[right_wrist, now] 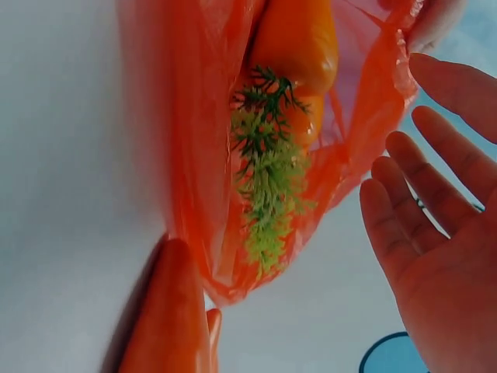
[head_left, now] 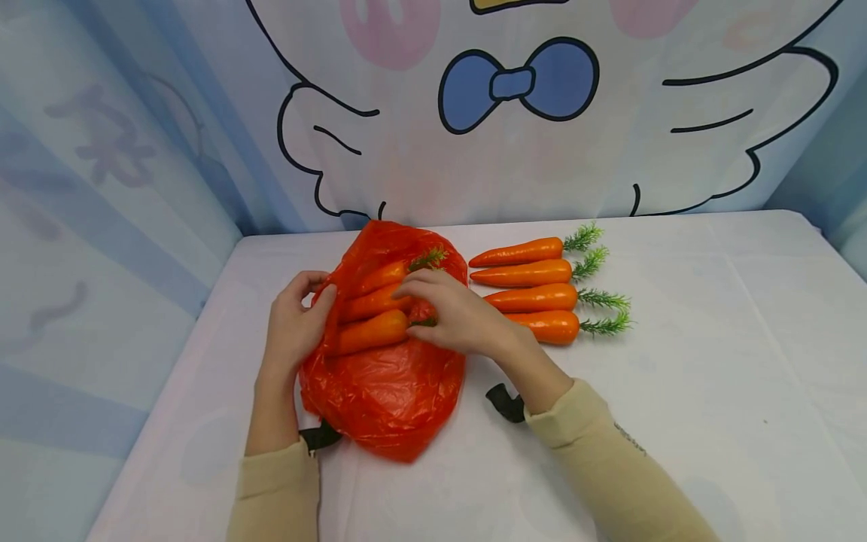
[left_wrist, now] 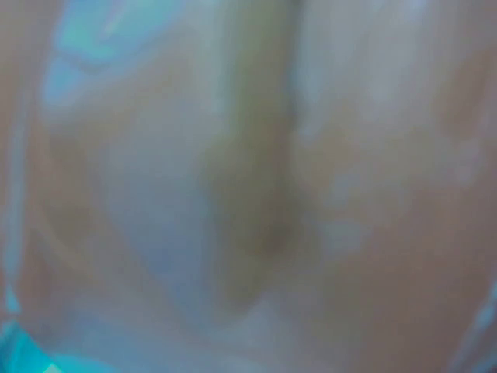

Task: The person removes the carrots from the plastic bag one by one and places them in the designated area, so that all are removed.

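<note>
"How should the left hand [head_left: 294, 320] work?"

"It's at ten o'clock on the red bag [head_left: 393, 399], thumb and fingers pinching its edge. Best to hold that edge up gently; the film looks thin."

"And inside?"

"Three carrots [head_left: 371, 335] lie in the open mouth. I'd line them up, leafy ends toward two o'clock."

"The right hand [head_left: 460, 312]?"

"Over the bag, around two o'clock. The head view leaves its hold unclear; the right wrist view shows fingers loosely extended, empty, apart from a leafy top [right_wrist: 268, 179]. The left wrist view is only blur."

"Farthest right?"

"Four loose carrots [head_left: 531, 297] on the worktop [head_left: 711, 339], toward three o'clock."
</note>
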{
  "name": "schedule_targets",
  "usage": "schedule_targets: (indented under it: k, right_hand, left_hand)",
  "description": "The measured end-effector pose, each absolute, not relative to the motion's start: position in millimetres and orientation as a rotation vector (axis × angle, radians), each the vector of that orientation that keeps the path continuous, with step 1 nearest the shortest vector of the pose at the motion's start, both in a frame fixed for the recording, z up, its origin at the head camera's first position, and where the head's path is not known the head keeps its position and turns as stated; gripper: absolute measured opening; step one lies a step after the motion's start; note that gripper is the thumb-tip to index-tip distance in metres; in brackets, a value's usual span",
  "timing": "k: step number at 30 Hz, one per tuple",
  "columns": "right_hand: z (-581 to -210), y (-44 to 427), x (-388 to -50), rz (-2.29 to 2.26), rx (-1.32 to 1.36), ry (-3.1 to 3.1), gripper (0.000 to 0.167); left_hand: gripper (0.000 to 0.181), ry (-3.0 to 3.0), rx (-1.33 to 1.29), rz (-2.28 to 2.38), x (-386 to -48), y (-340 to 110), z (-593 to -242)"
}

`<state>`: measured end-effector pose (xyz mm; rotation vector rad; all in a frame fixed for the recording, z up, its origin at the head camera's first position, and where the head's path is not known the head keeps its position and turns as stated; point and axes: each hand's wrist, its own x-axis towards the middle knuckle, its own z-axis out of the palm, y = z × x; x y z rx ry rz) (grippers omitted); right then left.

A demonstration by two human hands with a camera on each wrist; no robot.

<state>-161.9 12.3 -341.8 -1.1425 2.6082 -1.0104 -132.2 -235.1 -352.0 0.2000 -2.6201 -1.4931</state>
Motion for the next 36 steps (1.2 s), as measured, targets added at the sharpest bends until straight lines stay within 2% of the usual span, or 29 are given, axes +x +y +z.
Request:
schedule_targets:
  k: [36]
  right_hand:
    - [-356, -27, -166, -0.882, -1.158, 2.554, 0.048]
  left_hand:
    - [0.033, -2.595, 0.170, -1.482, -132, -238, -352]
